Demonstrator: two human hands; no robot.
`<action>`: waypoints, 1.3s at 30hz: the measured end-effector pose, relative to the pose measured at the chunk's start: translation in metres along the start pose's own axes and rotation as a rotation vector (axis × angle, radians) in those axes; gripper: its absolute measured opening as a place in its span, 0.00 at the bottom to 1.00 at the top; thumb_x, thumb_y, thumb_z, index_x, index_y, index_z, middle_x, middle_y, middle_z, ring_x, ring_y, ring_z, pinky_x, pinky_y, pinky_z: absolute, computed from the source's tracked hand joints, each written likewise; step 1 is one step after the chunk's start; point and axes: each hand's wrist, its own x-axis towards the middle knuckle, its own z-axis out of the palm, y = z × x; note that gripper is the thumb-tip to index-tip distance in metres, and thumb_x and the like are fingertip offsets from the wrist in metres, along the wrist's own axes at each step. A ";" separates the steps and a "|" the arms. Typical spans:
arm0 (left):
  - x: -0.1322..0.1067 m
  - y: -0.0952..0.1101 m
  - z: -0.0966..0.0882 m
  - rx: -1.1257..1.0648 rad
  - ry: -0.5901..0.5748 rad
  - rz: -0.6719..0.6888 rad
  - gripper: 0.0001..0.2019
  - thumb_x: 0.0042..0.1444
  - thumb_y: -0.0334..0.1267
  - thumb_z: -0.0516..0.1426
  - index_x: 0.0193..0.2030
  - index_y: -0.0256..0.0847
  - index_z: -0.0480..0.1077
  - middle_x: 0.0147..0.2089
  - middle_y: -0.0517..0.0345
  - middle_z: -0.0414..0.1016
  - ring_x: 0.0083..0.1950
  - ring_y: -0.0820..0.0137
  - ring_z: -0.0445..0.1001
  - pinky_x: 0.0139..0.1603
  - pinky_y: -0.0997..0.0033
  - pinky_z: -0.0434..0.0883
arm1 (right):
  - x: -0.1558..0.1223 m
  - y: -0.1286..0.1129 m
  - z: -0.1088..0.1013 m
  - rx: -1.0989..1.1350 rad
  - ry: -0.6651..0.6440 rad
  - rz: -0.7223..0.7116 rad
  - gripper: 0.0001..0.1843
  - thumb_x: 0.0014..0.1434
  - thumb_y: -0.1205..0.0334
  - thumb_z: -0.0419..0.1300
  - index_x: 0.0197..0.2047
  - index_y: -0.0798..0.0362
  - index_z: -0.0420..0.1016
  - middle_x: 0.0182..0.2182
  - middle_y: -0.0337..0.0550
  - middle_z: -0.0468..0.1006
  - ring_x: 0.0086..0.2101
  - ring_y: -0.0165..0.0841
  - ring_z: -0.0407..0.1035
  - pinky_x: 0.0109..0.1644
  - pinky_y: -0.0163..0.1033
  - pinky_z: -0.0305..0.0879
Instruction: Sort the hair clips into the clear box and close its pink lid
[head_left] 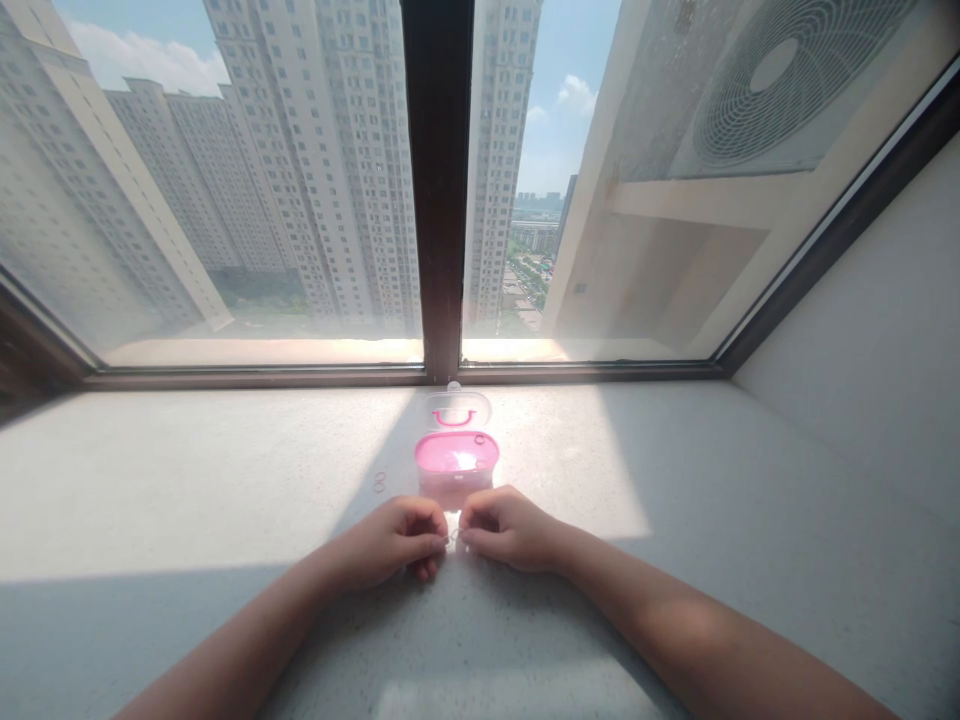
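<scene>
My left hand (pixel 409 538) and my right hand (pixel 510 528) are close together over the sill, each closed in a pinch. Between their fingertips shows a small thin loop (pixel 453 537), too small to tell if it is a ring or an elastic band. Just beyond the hands stands a pink oval box (pixel 456 478) with its clear lid (pixel 480 408) tipped back; the lid carries a pink handle (pixel 454 422). A small ring-like loop (pixel 480 439) shows at the box's far right rim. Left of the box lie thin pinkish loops (pixel 379 482).
A pale speckled sill (pixel 187 480) spreads to both sides, crossed by sunlight and shadow. Behind the box rises a dark window frame (pixel 441 200). A white wall (pixel 862 330) bounds the right side. Tall buildings and an air-conditioner unit (pixel 772 75) appear outside the glass.
</scene>
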 end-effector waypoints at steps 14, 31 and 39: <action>0.000 -0.001 -0.001 -0.004 -0.011 0.016 0.11 0.56 0.44 0.58 0.34 0.36 0.68 0.26 0.59 0.72 0.28 0.71 0.72 0.32 0.72 0.68 | 0.000 -0.001 0.000 0.004 -0.008 0.013 0.04 0.52 0.70 0.58 0.29 0.57 0.74 0.18 0.35 0.71 0.20 0.24 0.63 0.25 0.29 0.58; 0.001 -0.002 -0.001 -0.002 -0.005 -0.001 0.13 0.54 0.47 0.58 0.33 0.37 0.68 0.26 0.59 0.72 0.28 0.71 0.72 0.32 0.71 0.68 | 0.000 -0.001 0.000 0.030 -0.009 0.023 0.04 0.52 0.70 0.58 0.28 0.57 0.74 0.18 0.35 0.72 0.19 0.25 0.64 0.25 0.29 0.59; 0.001 -0.002 0.000 -0.006 -0.002 0.007 0.13 0.55 0.46 0.59 0.34 0.37 0.69 0.26 0.59 0.72 0.28 0.71 0.72 0.32 0.71 0.68 | 0.000 0.001 0.001 0.017 -0.005 0.015 0.04 0.52 0.70 0.59 0.29 0.57 0.75 0.18 0.35 0.72 0.20 0.25 0.64 0.25 0.29 0.59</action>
